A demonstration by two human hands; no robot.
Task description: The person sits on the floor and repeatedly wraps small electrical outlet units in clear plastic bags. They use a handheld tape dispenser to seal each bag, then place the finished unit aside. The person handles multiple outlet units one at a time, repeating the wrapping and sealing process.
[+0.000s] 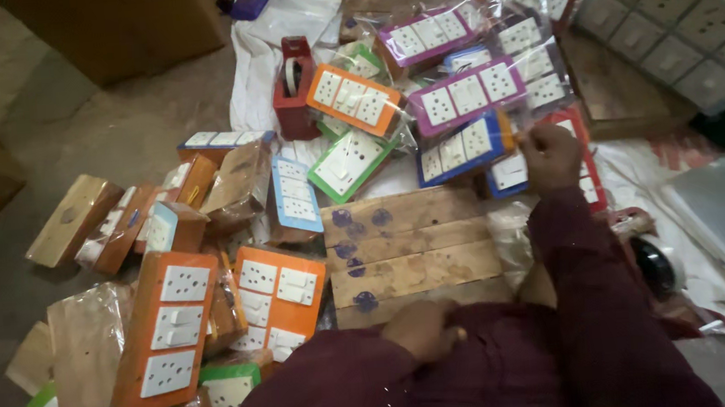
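Dusty floor, two orange switchboards (pixel 217 316), left hand (pixel 422 331) fingers clenched, right hand (pixel 549 156) fingers pinching blue-edged switchboard (pixel 461 147)

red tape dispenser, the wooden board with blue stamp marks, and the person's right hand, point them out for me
red tape dispenser (pixel 296 98), head view, on its front wall
wooden board with blue stamp marks (pixel 421 255), head view, on the bare planks at its middle
right hand (pixel 550 158), head view, on the back of the hand
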